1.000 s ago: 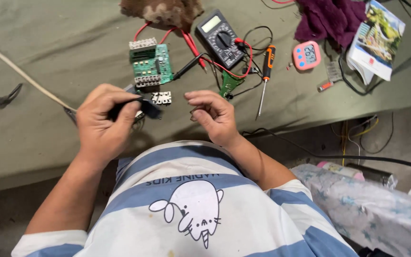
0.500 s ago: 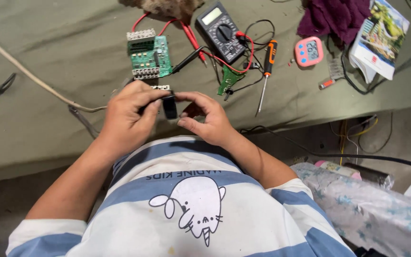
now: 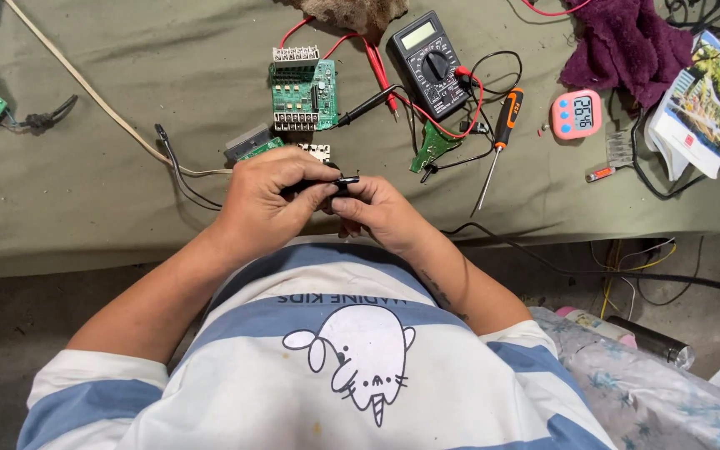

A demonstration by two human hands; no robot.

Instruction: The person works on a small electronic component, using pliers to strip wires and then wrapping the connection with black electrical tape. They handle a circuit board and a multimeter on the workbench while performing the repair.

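Both hands together, left [image 3: 272,200] and right [image 3: 381,212], fingers pinched

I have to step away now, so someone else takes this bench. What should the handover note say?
Left hand and right hand: both pinch one small black part between them, above the table edge.
Beyond them: green circuit board, multimeter with red and black leads, orange-handled screwdriver, pink timer.
Done: part is off the olive cloth, in hand.
Left: cannot tell from this view; the part is mostly hidden.

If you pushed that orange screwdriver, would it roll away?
Probably a little: the orange screwdriver has a rounded handle and thin straight shaft, lying flat on the green cloth. The soft cloth would likely slow it. It looks stiff, not floppy.
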